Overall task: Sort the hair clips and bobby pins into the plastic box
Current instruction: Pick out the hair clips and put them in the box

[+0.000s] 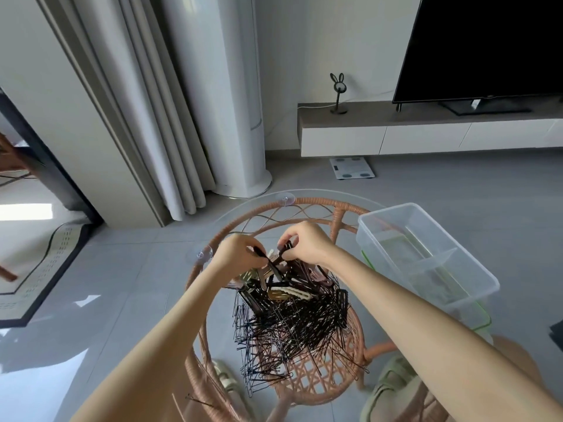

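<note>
Working from the left, we are pinching a dark hair clip [269, 263] in our left hand [240, 254], fingers closed narrowly around it, above the far edge of the heap. Just beside it, our right hand [304, 243] is gripping another dark clip [286, 248] between thumb and fingertips. Below both hands, the hair clips [286, 292] are lying mixed in brown, cream and black, and nearer to us the bobby pins [289, 324] are sprawling in a big black tangle across the glass tabletop [225, 220] over its rattan frame. Farther right, the plastic box [426, 254] is sitting open with its divided compartments looking empty, so we are judging the sorting barely begun, with nearly everything left to move.
</note>
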Demonstrator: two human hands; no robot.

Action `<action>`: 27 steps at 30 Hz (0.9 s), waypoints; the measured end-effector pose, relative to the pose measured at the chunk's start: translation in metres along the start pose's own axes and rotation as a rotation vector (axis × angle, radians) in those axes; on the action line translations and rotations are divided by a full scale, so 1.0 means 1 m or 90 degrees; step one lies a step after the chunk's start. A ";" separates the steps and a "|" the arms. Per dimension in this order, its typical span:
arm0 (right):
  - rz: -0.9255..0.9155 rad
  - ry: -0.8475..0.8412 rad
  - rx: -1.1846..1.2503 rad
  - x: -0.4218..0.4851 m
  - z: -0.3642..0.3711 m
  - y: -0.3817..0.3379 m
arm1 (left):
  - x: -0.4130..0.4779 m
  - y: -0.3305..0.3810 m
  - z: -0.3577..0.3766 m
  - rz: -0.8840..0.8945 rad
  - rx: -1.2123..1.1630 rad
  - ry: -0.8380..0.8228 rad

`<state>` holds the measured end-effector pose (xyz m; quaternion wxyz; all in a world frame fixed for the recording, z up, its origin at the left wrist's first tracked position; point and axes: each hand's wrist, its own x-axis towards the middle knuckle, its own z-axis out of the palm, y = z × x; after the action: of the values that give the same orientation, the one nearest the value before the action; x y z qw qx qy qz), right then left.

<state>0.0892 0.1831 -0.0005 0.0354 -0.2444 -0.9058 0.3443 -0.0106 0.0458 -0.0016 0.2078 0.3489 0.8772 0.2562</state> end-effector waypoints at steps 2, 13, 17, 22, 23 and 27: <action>-0.010 0.047 0.000 -0.001 -0.004 0.000 | -0.002 0.003 -0.006 0.000 -0.027 0.029; -0.103 0.256 0.053 -0.038 -0.072 -0.006 | -0.028 0.041 -0.039 0.026 -0.125 0.110; -0.085 0.353 0.072 -0.077 -0.124 0.016 | -0.039 0.079 -0.042 0.075 -0.227 0.127; 0.062 0.395 0.143 -0.131 -0.164 0.063 | -0.042 0.132 -0.008 0.156 -0.341 0.071; 0.104 0.405 0.168 -0.137 -0.165 0.075 | -0.041 0.142 0.003 0.168 -0.357 0.059; 0.252 0.435 0.288 -0.148 -0.153 0.119 | -0.038 0.176 0.048 0.191 -0.378 0.030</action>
<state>0.3046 0.2836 0.0548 0.3182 -0.4982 -0.6803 0.4334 0.1300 0.1433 0.0726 0.2402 0.3922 0.7075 0.5366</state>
